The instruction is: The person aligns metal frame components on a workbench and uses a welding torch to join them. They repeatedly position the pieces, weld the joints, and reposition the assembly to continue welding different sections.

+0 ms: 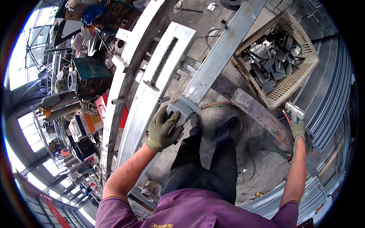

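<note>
My left hand [163, 131], in a dull green work glove, lies with its fingers spread against a grey metal block [185, 108]. That block sits at the near end of a long galvanized steel beam [222, 53]; its underside is hidden. Out at the right, my gloved right hand [298, 129] is closed around the handle of a T-shaped metal hammer [295, 110]. The hammer's bright head is up, close to the corner of a plastic basket [273, 103]. An orange-red cable [286, 116] runs beside that hand.
Small cut metal plates [279, 57] fill the basket. A twisted rod [163, 62] lies on another pale beam [133, 125] to the left. A rusty beam [258, 114] crosses before my feet. Steel profiles [330, 102] are stacked right; a green machine [91, 74] stands left.
</note>
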Demonstrator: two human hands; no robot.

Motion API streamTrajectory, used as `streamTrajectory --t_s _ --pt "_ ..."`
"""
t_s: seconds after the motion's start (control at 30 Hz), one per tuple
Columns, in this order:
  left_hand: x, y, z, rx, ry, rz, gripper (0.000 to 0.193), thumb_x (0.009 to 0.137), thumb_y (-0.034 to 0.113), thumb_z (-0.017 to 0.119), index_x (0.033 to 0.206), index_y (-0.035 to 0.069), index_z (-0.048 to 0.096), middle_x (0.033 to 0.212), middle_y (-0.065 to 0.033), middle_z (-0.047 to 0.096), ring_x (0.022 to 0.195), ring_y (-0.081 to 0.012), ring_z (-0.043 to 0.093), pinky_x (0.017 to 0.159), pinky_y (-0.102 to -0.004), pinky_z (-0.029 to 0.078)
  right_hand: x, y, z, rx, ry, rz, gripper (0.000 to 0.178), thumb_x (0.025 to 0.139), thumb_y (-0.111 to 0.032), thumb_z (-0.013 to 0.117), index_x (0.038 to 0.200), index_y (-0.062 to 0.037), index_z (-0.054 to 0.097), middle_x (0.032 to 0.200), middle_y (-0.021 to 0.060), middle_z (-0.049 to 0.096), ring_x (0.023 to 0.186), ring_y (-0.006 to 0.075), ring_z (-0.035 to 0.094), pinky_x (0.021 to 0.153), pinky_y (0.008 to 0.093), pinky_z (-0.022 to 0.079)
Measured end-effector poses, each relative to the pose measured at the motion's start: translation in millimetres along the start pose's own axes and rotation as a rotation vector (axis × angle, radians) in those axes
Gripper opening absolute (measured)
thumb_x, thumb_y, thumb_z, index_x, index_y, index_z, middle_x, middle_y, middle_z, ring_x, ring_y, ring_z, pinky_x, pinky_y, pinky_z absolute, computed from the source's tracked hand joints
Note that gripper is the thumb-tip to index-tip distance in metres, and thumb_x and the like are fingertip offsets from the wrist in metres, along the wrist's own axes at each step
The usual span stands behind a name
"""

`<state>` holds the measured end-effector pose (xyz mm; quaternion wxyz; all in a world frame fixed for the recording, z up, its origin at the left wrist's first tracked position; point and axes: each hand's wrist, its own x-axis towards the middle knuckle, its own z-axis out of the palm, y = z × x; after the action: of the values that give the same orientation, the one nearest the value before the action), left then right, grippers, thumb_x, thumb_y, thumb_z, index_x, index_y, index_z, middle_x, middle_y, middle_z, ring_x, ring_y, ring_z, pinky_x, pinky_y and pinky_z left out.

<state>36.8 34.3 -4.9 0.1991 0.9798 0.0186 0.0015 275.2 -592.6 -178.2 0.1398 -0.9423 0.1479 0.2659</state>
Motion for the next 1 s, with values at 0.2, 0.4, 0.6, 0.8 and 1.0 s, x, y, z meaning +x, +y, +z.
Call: streamTrajectory --t_s 0.2,0.4,0.6,0.8,1.0 --pt "7.6 3.8 -9.8 -0.118 0.003 -0.006 0.063 0.082 0.023 0.089 0.142 0.011 0.071 0.151 -0.0304 0.054 0.122 -0.0466 0.068 0.098 -0.0493 0.059 -83.9 21.6 -9.4 -0.059 0.251 -0.036 0.054 0.086 -0.042 0.082 0.106 0.0084 0.076 0.099 0.0339 0.075 0.092 0.0462 0.076 0.083 0.0506 0.058" --pt "3.6 6.1 -18.6 -0.124 -0.021 -0.033 0.064 0.09 0.034 0.085 0.148 0.015 0.067 0.142 -0.0306 0.056 0.12 -0.0485 0.065 0.096 -0.052 0.059 -231.1 -31.1 -65.1 0.451 0.442 -0.145 0.036 0.095 -0.025 0.079 0.116 0.0022 0.07 0.094 0.0039 0.07 0.077 0.0205 0.068 0.071 0.0398 0.056" --pt "0.2 -1.6 -5.8 -0.132 0.027 -0.001 0.064 0.092 0.037 0.082 0.15 0.017 0.065 0.144 -0.0327 0.054 0.119 -0.052 0.063 0.099 -0.0553 0.055 -377.1 -146.8 -82.1 1.056 0.292 -0.168 0.028 0.1 -0.015 0.079 0.124 -0.0053 0.069 0.103 0.0019 0.069 0.089 0.0112 0.069 0.075 0.0305 0.059" --pt "0.0 -0.3 -9.5 -0.136 -0.039 -0.045 0.067 0.094 0.039 0.078 0.157 0.024 0.058 0.151 -0.0328 0.05 0.121 -0.0537 0.062 0.101 -0.0574 0.054 -421.7 -273.9 -62.6 0.759 0.094 -0.37 0.017 0.099 -0.01 0.079 0.114 -0.005 0.074 0.095 -0.0005 0.07 0.081 0.0087 0.065 0.069 0.0294 0.054" --pt "-3.7 -8.5 -3.9 -0.117 -0.057 -0.025 0.069 0.098 0.043 0.072 0.16 0.023 0.052 0.153 -0.0339 0.047 0.127 -0.051 0.06 0.104 -0.0584 0.053 -426.6 -345.0 -39.1 0.413 0.092 -0.844 0.013 0.088 -0.006 0.082 0.094 -0.0039 0.071 0.073 0.006 0.068 0.059 0.0217 0.068 0.057 0.0372 0.053"
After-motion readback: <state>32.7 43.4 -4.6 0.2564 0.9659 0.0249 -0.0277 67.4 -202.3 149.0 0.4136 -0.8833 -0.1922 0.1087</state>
